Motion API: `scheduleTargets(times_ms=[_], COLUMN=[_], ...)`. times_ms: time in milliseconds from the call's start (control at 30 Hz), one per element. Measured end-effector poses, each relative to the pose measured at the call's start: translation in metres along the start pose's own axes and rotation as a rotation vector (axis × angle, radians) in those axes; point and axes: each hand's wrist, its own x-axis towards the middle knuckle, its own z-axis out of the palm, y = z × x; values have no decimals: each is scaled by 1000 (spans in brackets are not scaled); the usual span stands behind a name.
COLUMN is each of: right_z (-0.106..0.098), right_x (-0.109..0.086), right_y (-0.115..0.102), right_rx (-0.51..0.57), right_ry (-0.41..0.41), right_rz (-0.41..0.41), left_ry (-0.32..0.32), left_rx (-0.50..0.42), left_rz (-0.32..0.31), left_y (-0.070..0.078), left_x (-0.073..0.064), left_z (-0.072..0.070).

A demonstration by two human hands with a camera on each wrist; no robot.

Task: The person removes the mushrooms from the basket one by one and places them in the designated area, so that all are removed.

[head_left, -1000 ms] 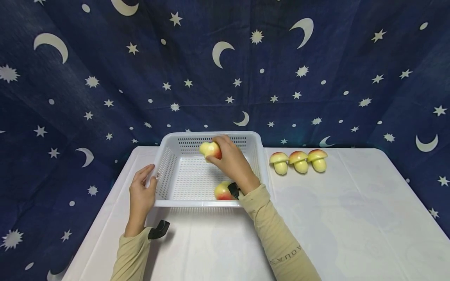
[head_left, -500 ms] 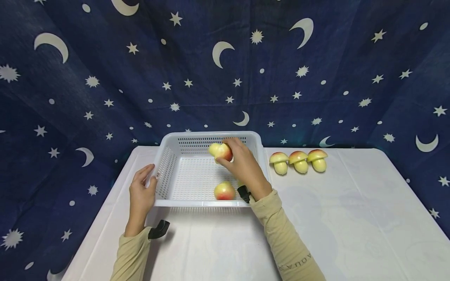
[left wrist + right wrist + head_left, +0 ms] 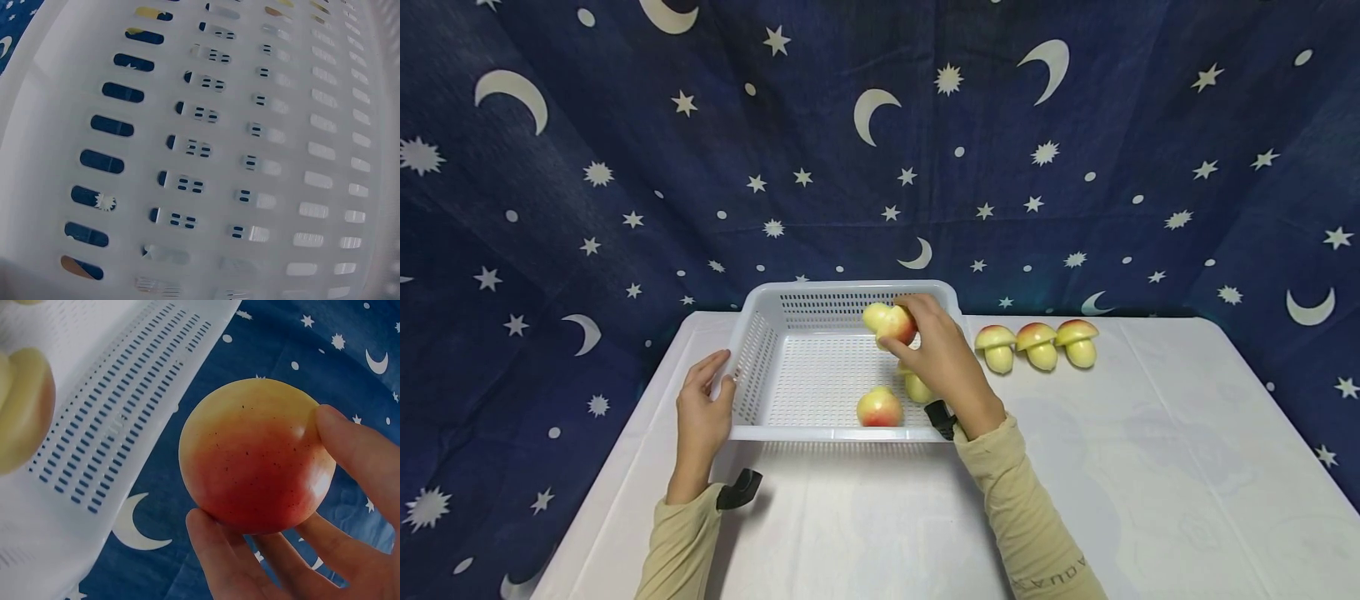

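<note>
Pinching a mushroom (image 3: 895, 326), right fingers (image 3: 919, 307) farther right over the basket (image 3: 820, 434) than before, left fingers (image 3: 704, 367) loose

The place looks like a simple staged corner, similar to a small filming set: a dark blue cloth printed with pale moons and stars (image 3: 820, 125) hangs behind and at both sides of a table with smooth white covering (image 3: 865, 525). Whether it belongs to a home or a lab cannot be told
</note>
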Motion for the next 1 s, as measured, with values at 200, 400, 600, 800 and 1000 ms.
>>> scheduleTargets(times_ms=[200,400,600,800,1000], right_z=[-8,-15,-21,-26,-32], right_x=[-5,-11,-16,-21,-28], right_y=[5,11,16,20,23], right_rx=[8,7,-5,-18,-43], right_ry=[7,17,21,9,29], right_rz=[5,17,22,48,55], left_ry=[6,11,7,3,-2], left_rx=[-8,-7,-10,-1,-11], left_rz=[7,15,10,14,20], left_y=[0,0,-1,-2,-1], left_x=[0,-1,0,0,0], left_z=[0,0,0,-1,0])
